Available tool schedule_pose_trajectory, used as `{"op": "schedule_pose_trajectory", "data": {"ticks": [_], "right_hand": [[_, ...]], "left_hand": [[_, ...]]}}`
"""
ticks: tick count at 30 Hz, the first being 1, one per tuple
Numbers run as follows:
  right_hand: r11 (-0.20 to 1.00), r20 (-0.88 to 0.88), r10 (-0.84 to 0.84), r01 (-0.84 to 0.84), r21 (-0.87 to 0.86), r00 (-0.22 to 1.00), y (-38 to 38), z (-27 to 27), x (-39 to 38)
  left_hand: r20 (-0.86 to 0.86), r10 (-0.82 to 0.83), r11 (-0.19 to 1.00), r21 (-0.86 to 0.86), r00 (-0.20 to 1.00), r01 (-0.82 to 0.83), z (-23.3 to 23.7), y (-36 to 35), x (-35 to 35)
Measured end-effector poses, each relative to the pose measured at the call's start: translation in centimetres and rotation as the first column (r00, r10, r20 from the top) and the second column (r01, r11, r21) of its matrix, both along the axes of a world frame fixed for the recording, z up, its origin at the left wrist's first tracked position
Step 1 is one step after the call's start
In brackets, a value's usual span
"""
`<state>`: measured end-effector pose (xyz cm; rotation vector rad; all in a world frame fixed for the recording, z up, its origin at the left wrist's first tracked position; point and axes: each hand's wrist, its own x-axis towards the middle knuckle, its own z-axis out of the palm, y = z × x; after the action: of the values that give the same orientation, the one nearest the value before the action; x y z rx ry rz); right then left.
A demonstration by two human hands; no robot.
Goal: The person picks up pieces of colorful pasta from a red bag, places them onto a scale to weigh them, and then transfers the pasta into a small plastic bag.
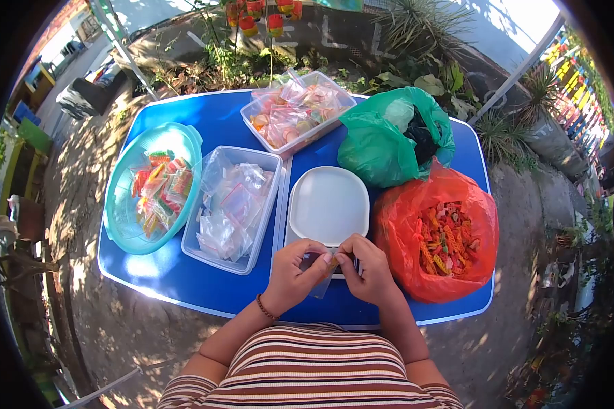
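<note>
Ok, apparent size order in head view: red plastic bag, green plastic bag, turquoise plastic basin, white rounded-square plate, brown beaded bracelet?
1. Red plastic bag
2. Green plastic bag, turquoise plastic basin: too alike to rank
3. White rounded-square plate
4. Brown beaded bracelet

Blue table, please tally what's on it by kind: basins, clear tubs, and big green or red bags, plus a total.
Teal basin: 1 basin
Near tub and far tub: 2 clear tubs
Green bag and red bag: 2 big bags
Total: 5
</note>
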<state>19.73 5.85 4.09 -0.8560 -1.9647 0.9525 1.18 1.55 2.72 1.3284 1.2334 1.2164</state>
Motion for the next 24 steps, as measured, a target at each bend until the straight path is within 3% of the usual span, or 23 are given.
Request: {"op": "schedule_pose_trajectory", "data": {"ticks": [6, 10, 13, 16, 18, 22, 24], "right_hand": [[0.989, -0.087, 0.014, -0.027, -0.144, 0.996, 0.0, -0.6, 0.3], [0.996, -0.078, -0.011, 0.004, -0.094, 0.997, 0.5, -0.6, 0.8], [0.971, -0.215, -0.116, 0.065, -0.231, 0.970, 0.0, -0.4, 0.4], [0.955, -0.293, -0.115, 0.024, -0.297, 0.949, -0.5, -0.9, 0.0], [0.986, -0.157, -0.097, 0.073, -0.152, 0.983, -0.5, 0.0, 0.0], [0.982, 0.079, -0.093, 0.079, 0.169, 0.993, -0.3, 0.0, 0.0], [0.989, 0.049, -0.114, 0.108, 0.103, 0.992, -0.4, 0.2, 0.4]], "left_hand": [[-0.130, -0.004, 0.997, 0.081, 0.991, 0.014, 0.7, 0.2, -0.4], [-0.062, 0.003, 0.996, 0.086, 0.998, 0.003, 0.0, 0.2, -0.3], [0.036, 0.035, 0.997, 0.064, 0.999, -0.037, -0.4, 0.0, 0.0], [0.055, 0.056, 0.997, 0.045, 0.997, -0.058, 0.2, -0.2, 0.1], [0.008, 0.066, 0.995, 0.075, 0.998, -0.066, 0.6, -0.4, 0.3], [-0.253, 0.111, 0.958, 0.283, 0.961, -0.036, 0.2, -0.2, 0.3], [-0.392, 0.132, 0.916, 0.400, 0.910, 0.039, 0.9, 0.4, -0.4]]}}
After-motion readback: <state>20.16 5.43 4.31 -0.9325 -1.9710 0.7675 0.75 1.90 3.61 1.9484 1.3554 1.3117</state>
